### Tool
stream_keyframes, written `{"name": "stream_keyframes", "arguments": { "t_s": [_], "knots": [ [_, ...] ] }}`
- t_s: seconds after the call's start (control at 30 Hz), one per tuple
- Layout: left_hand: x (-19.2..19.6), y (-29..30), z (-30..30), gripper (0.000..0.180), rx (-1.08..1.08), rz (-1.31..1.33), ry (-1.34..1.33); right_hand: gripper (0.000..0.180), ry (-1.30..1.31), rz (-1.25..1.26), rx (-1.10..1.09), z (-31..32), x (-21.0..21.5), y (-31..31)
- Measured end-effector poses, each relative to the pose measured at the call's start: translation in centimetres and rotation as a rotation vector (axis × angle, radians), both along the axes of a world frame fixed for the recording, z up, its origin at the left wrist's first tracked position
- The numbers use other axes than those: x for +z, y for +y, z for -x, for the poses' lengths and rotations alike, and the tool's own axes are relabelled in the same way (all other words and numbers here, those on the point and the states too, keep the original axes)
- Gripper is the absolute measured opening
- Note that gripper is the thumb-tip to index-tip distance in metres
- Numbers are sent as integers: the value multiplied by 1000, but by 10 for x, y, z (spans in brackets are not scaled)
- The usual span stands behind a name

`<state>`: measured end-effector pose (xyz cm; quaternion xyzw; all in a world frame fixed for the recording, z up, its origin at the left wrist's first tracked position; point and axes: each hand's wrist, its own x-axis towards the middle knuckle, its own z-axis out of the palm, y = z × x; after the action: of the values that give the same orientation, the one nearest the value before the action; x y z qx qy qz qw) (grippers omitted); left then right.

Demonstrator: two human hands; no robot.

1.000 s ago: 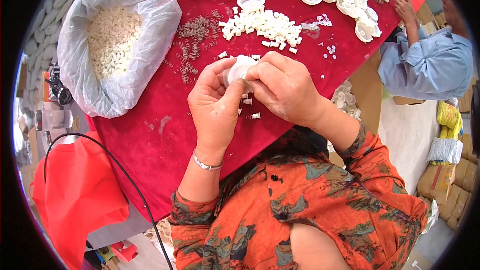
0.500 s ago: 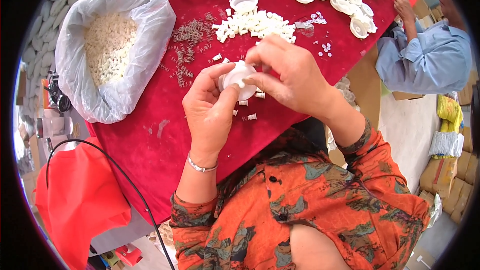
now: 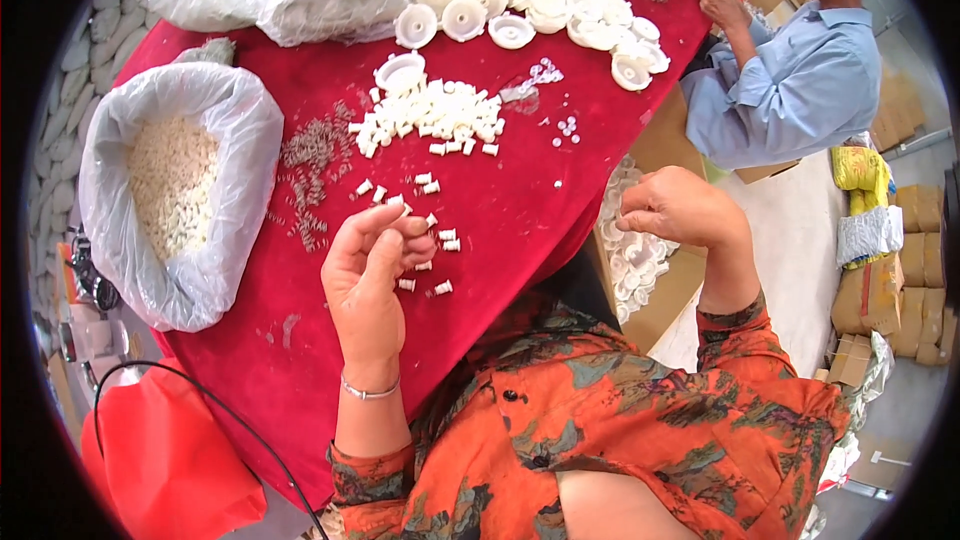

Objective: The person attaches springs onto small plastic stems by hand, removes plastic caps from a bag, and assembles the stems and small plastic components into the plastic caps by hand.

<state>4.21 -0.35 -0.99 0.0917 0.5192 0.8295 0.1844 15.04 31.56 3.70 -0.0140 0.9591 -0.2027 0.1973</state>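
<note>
Red cloth desk (image 3: 520,210), matte, dusty | clear crinkled plastic bag (image 3: 235,140) of white granules | heap of small white plastic spools (image 3: 435,115) | left hand (image 3: 365,275) grip narrow, fingertips pinched together over loose spools | right hand (image 3: 680,208) grip curled past desk edge, contents cannot tell

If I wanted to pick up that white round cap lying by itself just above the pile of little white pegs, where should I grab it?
The white round cap seems to lie flat on the red cloth with its raised rim facing up. Probably best to come straight down from above and pinch the rim at the near edge, thumb outside, finger inside. The small white pegs crowd that side, so lift cleanly.
</note>
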Motion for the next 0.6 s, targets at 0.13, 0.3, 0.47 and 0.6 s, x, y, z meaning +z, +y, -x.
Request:
{"name": "stream_keyframes", "arguments": {
  "t_s": [0.13, 0.3, 0.47, 0.6],
  "knots": [
    [-2, 0, -1, 19, 26, 31, 25, 19, 486, 5, -103, 39, -25, 17],
    [0, -2, 6, 19, 62, 84, 117, 13, 939, -134, -201, 146, -44, 7],
    [-4, -7, 11, 18, 138, 94, 117, 13, 864, -459, -125, 196, -70, 13],
    [-3, -9, 12, 19, 154, 135, 102, 9, 950, -264, -49, 173, -44, -20]
  ]
}}
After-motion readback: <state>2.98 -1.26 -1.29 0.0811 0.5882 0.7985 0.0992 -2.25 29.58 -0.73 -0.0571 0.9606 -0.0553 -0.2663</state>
